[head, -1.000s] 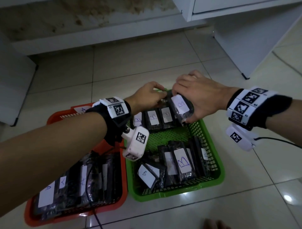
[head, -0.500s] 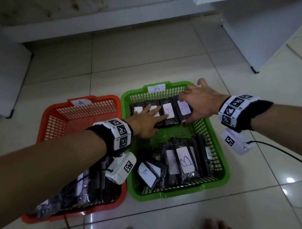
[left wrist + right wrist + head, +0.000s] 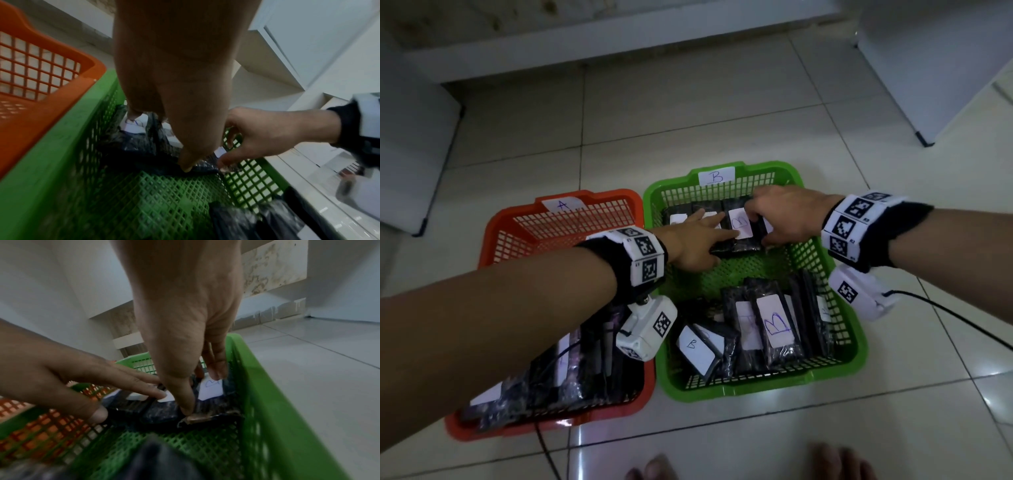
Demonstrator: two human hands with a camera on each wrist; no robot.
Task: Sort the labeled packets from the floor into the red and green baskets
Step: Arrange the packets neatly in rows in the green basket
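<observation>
Dim, cool indoor light throughout. Glare spots shine on the near floor tiles [image 3: 571,433]. Both wrist views are dark, motion-blurred and bent at the edges.

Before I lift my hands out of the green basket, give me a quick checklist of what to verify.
1. Far row of packets lies flat inside the green basket: ok.
2. Visible labels in that row read B, matching the basket tag: ok; some are covered by hands.
3. Left hand rests with straight fingers on the row, gripping nothing: ok.
4. Right hand has let go of the end packet: not ok, fingers and thumb are on it.
5. Floor around the baskets shows no unsorted packets: ok.
</observation>
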